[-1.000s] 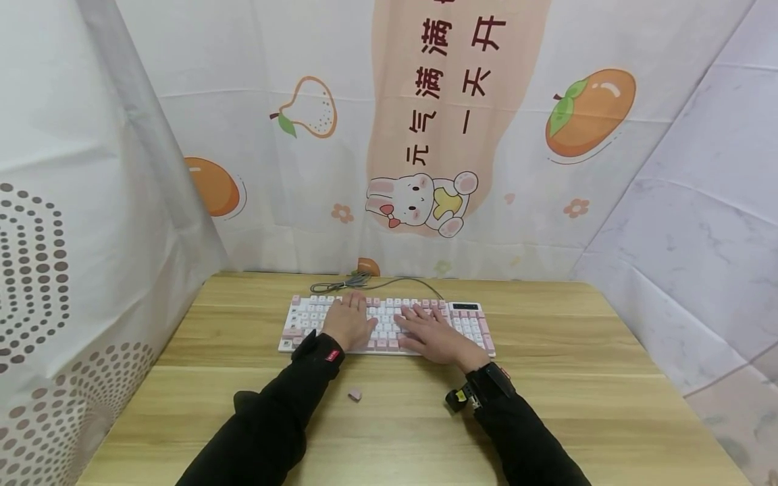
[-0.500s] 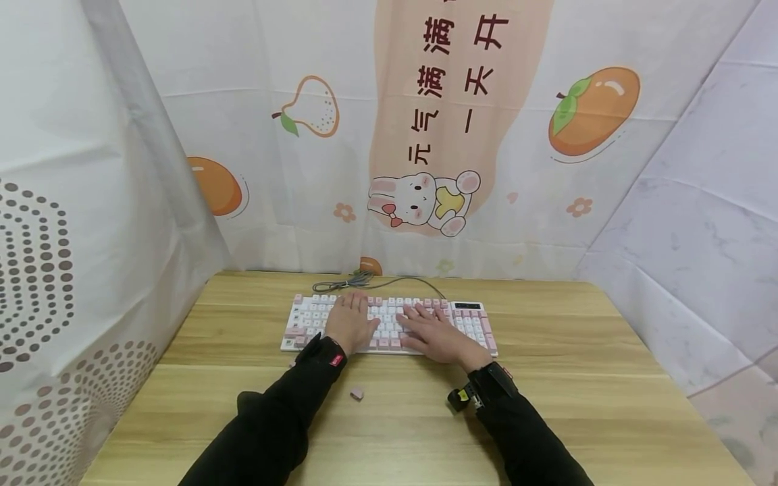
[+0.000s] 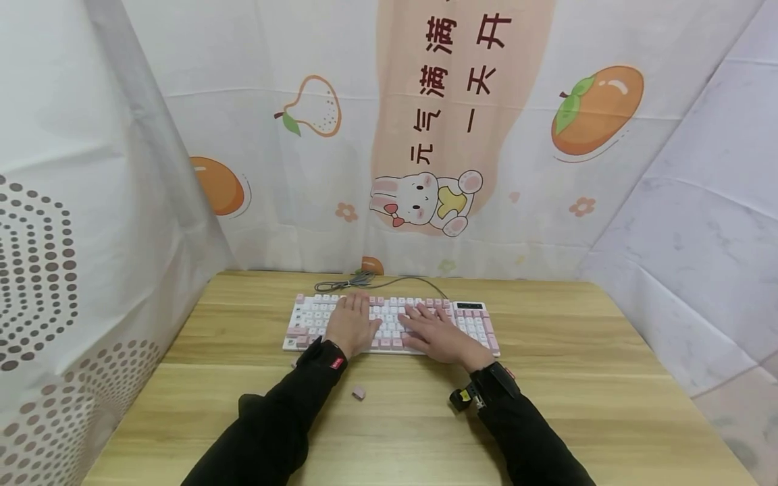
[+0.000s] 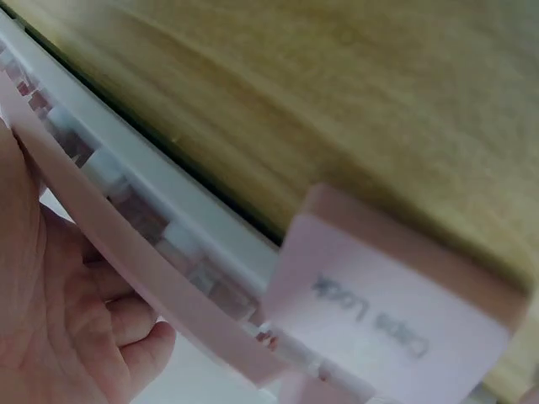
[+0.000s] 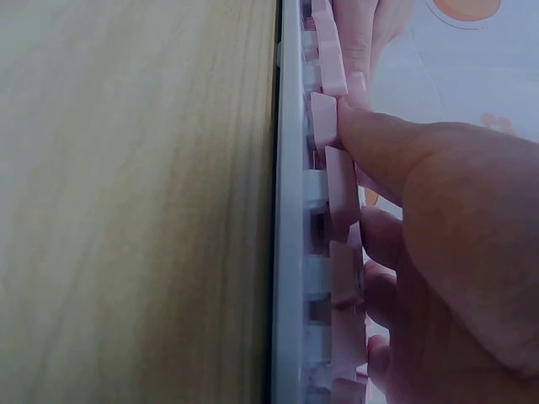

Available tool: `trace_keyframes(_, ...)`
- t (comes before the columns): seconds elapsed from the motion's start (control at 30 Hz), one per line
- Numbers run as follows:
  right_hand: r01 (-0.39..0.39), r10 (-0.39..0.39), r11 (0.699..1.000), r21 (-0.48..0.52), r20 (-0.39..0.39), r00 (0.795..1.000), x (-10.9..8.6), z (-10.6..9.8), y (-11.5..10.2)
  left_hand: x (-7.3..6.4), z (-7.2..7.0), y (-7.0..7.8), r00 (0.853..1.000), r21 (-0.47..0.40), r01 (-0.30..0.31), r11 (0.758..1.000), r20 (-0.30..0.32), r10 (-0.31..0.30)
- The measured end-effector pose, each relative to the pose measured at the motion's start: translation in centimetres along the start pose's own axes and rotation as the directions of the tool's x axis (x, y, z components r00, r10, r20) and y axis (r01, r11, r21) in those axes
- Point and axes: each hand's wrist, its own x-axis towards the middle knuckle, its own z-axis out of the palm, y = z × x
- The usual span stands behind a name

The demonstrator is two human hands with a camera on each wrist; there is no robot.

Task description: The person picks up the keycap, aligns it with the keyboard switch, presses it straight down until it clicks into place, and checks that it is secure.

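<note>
Pink-and-white plastic keyboard lay toward the far side of the table; I watched the left hand, fingers together, and right hand, fingers spread, rest atop it, gripping nothing. I judged it light, stiff, best held by its ends.

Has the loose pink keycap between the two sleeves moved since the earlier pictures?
No: in the head view, the pink keycap keeps its place relative to the keyboard.
</note>
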Motion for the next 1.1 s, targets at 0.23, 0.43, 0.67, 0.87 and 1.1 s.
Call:
trace_keyframes(0.23, 0.004, -0.004, 1.000, -0.006, 0.006, 1.000, -0.1, -0.4, -0.1, -0.1, -0.3, 0.2, 1.000, 0.006, 0.004, 1.000, -0.021, -0.004)
trace_keyframes(0.43, 0.008, -0.008, 1.000, -0.015, -0.007, 1.000, -0.3, -0.6, 0.0, -0.2, -0.3, 0.3, 0.999, -0.046, 0.001, 0.999, -0.041, -0.003)
trace_keyframes(0.67, 0.005, -0.005, 1.000, 0.010, 0.000, 1.000, -0.5, -0.4, 0.0, -0.3, 0.4, -0.2, 0.999, -0.185, -0.029, 0.982, -0.026, 0.025)
trace_keyframes(0.87, 0.003, -0.003, 1.000, 0.005, 0.000, 1.000, -0.4, -0.1, -0.1, -1.2, -0.2, -0.9, 0.999, -0.289, -0.050, 0.956, -0.026, 0.044)
trace_keyframes(1.1, 0.005, -0.005, 1.000, -0.012, 0.000, 1.000, -0.5, -0.1, -0.1, -2.3, -2.2, -1.5, 0.995, -0.364, -0.049, 0.930, 0.061, 0.076)
